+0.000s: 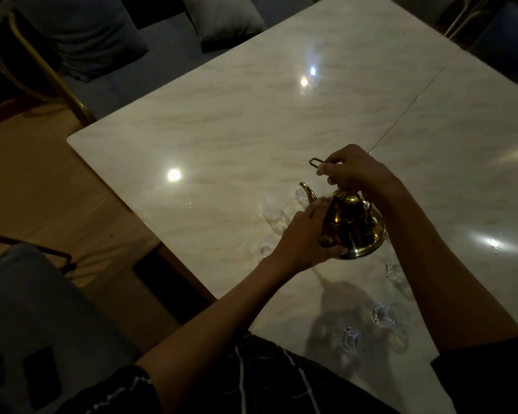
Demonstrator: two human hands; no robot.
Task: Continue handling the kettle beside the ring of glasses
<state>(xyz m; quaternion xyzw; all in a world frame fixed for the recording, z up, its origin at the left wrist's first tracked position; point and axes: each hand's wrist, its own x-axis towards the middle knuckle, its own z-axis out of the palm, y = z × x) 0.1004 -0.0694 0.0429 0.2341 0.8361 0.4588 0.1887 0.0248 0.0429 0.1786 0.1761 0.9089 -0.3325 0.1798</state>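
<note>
Nearest the viewer, small clear glass cups [383,315] stand on a glossy, pale marble-patterned table [222,121] in dim light. Just beyond them, the left hand [302,237] curls around the side of a polished golden teapot [353,228] — bell-shaped, wide at the base, with a thin curved spout pointing left. The right hand [353,171] pinches the pot's top, fingers closed on a thin wire loop handle [316,162]. More glass cups [272,209] sit beside the spout. Farther off — grey cushions [225,19] and a brass-framed chair [42,70]
</note>
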